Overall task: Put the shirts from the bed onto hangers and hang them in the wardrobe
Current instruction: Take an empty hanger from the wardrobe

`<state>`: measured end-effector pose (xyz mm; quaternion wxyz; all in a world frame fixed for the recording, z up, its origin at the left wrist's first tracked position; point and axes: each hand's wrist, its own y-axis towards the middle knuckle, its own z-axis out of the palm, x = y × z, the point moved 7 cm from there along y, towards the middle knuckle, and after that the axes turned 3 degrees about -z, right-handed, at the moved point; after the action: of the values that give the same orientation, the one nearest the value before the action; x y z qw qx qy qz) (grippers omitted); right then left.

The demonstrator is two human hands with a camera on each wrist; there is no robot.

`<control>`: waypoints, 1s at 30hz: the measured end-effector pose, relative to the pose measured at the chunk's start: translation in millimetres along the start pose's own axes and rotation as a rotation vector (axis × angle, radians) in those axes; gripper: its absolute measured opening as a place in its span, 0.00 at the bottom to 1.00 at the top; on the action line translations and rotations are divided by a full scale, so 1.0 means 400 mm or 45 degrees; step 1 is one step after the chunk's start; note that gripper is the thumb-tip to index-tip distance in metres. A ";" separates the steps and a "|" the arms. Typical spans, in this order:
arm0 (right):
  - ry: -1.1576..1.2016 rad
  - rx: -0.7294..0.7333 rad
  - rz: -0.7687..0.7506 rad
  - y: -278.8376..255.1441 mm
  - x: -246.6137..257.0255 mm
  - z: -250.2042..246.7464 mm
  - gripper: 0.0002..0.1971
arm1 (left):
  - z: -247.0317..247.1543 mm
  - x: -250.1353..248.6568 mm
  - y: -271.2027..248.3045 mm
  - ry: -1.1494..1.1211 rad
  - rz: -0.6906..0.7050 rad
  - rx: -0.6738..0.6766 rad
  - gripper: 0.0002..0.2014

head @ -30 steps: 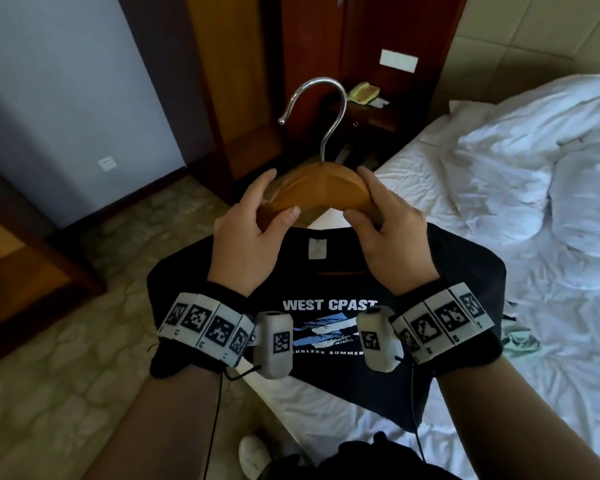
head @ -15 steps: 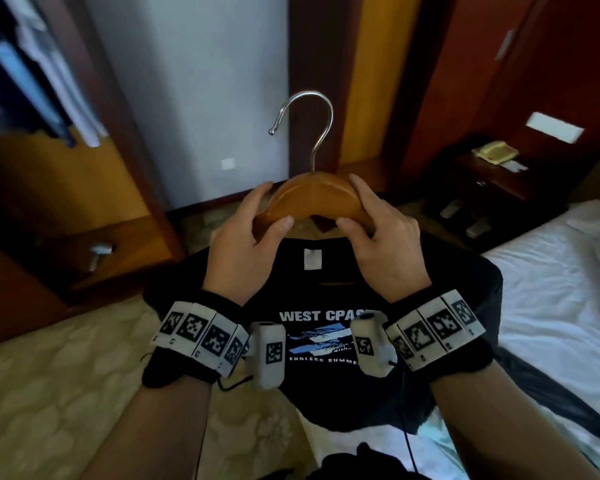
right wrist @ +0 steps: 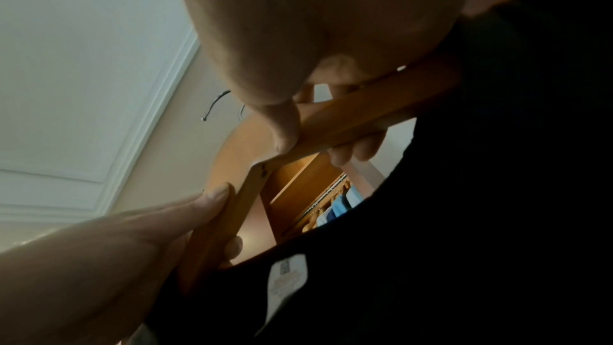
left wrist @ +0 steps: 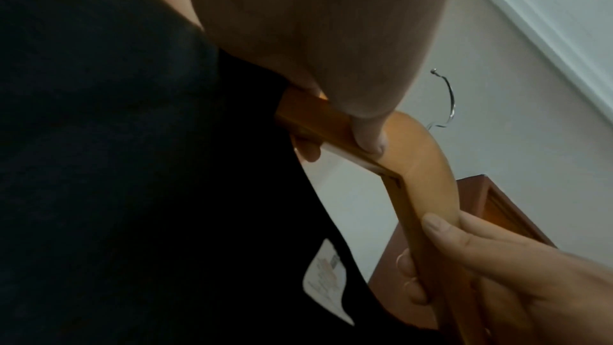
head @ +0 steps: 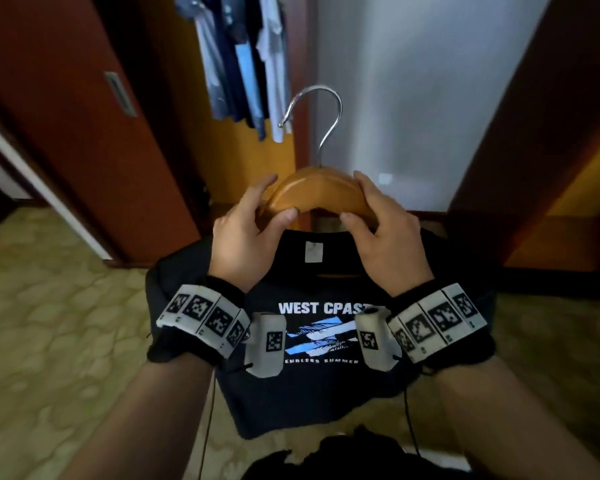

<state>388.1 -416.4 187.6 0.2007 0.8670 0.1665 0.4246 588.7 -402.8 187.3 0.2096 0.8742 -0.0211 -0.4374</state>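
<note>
The bed has dropped out of sight and the open wardrobe [head: 243, 64] now stands ahead, so hanging comes next. One black shirt [head: 319, 341] sits on one wooden hanger [head: 314, 195]; the left hand [head: 246, 237] and right hand [head: 385, 237] each pinch a shoulder. Several shirts already hang inside.
</note>
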 end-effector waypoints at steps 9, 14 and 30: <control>0.188 0.222 -0.210 0.335 0.007 0.285 0.28 | -0.160 0.139 0.279 0.216 -0.118 -0.202 0.27; 0.221 0.361 -0.244 0.481 0.034 0.453 0.29 | -0.237 0.285 0.413 0.212 -0.163 -0.259 0.29; -0.151 0.149 -0.112 1.073 0.166 0.906 0.25 | -0.450 0.711 1.095 0.282 0.005 -0.259 0.28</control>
<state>768.6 -831.7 239.7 0.1775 0.8928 0.2167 0.3527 967.3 -801.9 236.4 0.2992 0.8913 0.0449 -0.3377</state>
